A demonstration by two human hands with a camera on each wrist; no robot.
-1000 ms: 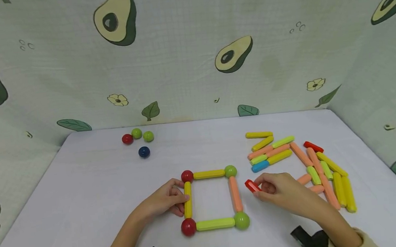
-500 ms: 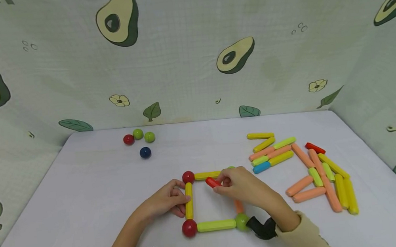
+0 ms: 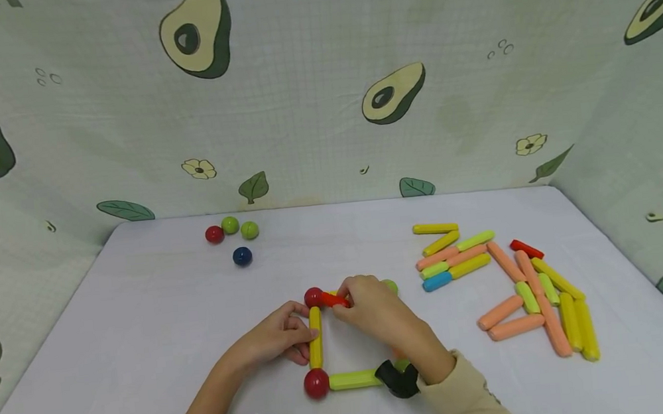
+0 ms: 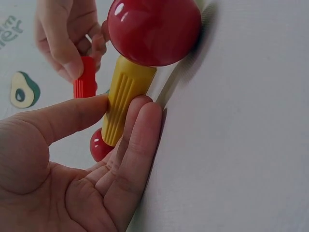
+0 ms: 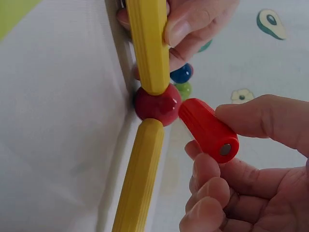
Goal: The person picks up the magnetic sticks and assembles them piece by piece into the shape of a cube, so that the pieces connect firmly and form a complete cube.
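A square of magnetic rods and balls lies on the table. My left hand pinches its left side, a yellow magnetic rod, between thumb and fingers. That rod runs from the near red ball to the far red ball. Between thumb and fingertips, my right hand holds a short red magnetic rod, a metal disc showing in its end. The rod's other end is right at the far red ball. The right hand and forearm cover much of the far yellow side and the orange right side; the light green rod forms the near side.
Loose yellow, orange, green, blue and red rods lie at the right, among them an orange rod and a blue rod. At the back left sit a dark blue ball, a red ball and two green balls.
My right hand has carried the short red rod leftward over the square, from its right side to the far red ball. The left hand has kept its grip on the yellow rod.
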